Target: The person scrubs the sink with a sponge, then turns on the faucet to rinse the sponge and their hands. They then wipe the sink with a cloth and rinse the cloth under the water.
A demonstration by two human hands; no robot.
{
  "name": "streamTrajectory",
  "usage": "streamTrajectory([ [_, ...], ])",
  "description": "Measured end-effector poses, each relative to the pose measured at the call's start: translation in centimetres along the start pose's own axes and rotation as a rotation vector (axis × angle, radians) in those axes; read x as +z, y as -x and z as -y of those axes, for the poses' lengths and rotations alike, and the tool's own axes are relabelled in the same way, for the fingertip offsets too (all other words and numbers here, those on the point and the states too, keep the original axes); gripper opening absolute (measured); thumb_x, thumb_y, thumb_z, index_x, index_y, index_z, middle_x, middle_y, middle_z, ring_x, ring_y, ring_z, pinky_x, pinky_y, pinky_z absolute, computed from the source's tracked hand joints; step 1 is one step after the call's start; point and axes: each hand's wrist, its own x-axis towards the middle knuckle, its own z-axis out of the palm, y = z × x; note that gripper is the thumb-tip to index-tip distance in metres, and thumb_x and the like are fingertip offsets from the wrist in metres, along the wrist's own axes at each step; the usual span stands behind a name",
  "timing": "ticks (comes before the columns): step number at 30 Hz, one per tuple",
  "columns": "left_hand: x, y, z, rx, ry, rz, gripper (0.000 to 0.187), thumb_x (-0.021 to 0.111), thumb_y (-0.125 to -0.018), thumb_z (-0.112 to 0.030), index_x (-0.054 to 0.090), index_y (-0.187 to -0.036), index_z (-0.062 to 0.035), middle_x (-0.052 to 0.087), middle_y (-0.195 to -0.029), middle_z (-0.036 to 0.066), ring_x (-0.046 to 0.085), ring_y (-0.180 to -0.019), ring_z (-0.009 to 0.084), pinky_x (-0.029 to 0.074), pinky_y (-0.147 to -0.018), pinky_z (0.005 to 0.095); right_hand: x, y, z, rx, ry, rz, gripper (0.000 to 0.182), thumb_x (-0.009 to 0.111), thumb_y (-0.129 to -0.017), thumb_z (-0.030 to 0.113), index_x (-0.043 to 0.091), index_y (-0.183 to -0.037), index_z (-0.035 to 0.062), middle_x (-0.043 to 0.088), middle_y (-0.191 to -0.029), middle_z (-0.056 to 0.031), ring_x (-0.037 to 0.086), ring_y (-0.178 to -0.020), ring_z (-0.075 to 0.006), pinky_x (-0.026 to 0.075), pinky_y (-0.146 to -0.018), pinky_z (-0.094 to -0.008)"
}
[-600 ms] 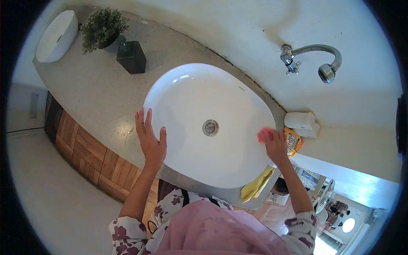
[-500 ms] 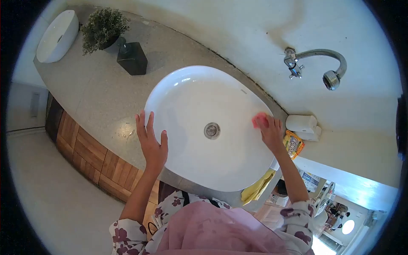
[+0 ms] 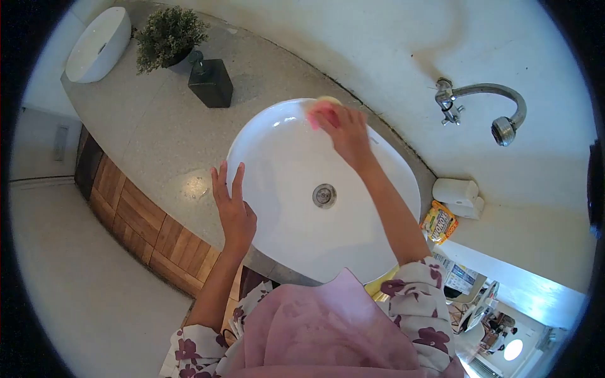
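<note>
A white oval sink (image 3: pixel 277 233) with a round metal drain (image 3: pixel 324 196) sits on the grey counter in front of me. My right hand (image 3: pixel 348 133) is closed on a pink sponge (image 3: pixel 320 116), which shows a yellowish edge. It presses the sponge on the sink's far rim, slightly smeared by motion. At the sink's left rim rests my left hand (image 3: pixel 234 209), fingers spread, with nothing in it.
A dark soap dispenser (image 3: pixel 211 83), a potted plant (image 3: pixel 171 39) and another white basin (image 3: pixel 99 45) stand at the far left. The wall tap (image 3: pixel 482 94) juts out at right. Near the right rim are a yellow packet (image 3: pixel 439 222), white rolls (image 3: pixel 458 192) and a yellow cloth (image 3: pixel 380 286).
My right hand has swept the sponge from the sink's right wall up and left to the far rim. The left hand stays at the left rim. The view has shifted slightly.
</note>
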Motion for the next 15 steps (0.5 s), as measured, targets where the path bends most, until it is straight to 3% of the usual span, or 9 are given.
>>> streamTrajectory([
  [4, 0.2, 0.1, 0.4, 0.004, 0.015, -0.014, 0.083, 0.044, -0.064, 0.023, 0.04, -0.137, -0.0157, 0.024, -0.147, 0.013, 0.016, -0.138, 0.0412, 0.025, -0.11, 0.0527, -6.2, 8.3, -1.7, 0.041, 0.118, 0.181, 0.042, 0.056, -0.075, 0.009, 0.061, -0.114, 0.0241, 0.052, -0.114, -0.0054, 0.05, -0.105, -0.0256, 0.041, -0.083, -0.044],
  [8, 0.3, 0.3, 0.3, 0.018, -0.006, -0.039, 0.083, 0.046, -0.065, 0.022, 0.038, -0.138, -0.018, 0.024, -0.147, 0.011, 0.016, -0.138, 0.0398, 0.028, -0.109, 0.052, -12.5, 17.7, -0.4, 0.283, 0.218, 0.418, 0.042, 0.056, -0.076, 0.009, 0.057, -0.116, 0.0202, 0.052, -0.107, -0.006, 0.049, -0.098, -0.0275, 0.041, -0.082, -0.0437],
  [10, 0.4, 0.3, 0.4, 0.013, -0.012, -0.031, 0.083, 0.047, -0.066, 0.022, 0.038, -0.138, -0.0188, 0.024, -0.147, 0.011, 0.017, -0.138, 0.0391, 0.029, -0.109, 0.0516, -14.6, 20.6, 2.2, 0.373, 0.32, 0.551, 0.043, 0.056, -0.075, 0.009, 0.054, -0.117, 0.0175, 0.053, -0.102, -0.009, 0.051, -0.091, -0.0296, 0.043, -0.076, -0.0436],
  [13, 0.4, 0.5, 0.3, 0.01, -0.033, -0.031, 0.084, 0.047, -0.067, 0.021, 0.036, -0.139, -0.0197, 0.024, -0.147, 0.01, 0.017, -0.139, 0.0377, 0.029, -0.109, 0.0506, -15.7, 23.1, 8.7, 0.503, 0.225, 0.742, 0.035, 0.056, -0.075, 0.01, 0.054, -0.11, 0.0106, 0.055, -0.095, -0.0149, 0.054, -0.078, -0.0323, 0.044, -0.064, -0.0454],
  [15, 0.5, 0.4, 0.3, 0.008, -0.04, -0.041, 0.084, 0.047, -0.067, 0.021, 0.036, -0.139, -0.0199, 0.024, -0.147, 0.01, 0.018, -0.139, 0.0371, 0.03, -0.109, 0.05, -16.0, 22.8, 13.5, 0.569, 0.087, 0.805, 0.036, 0.056, -0.077, 0.012, 0.053, -0.113, 0.0084, 0.054, -0.091, -0.0168, 0.055, -0.078, -0.0328, 0.045, -0.066, -0.0457],
])
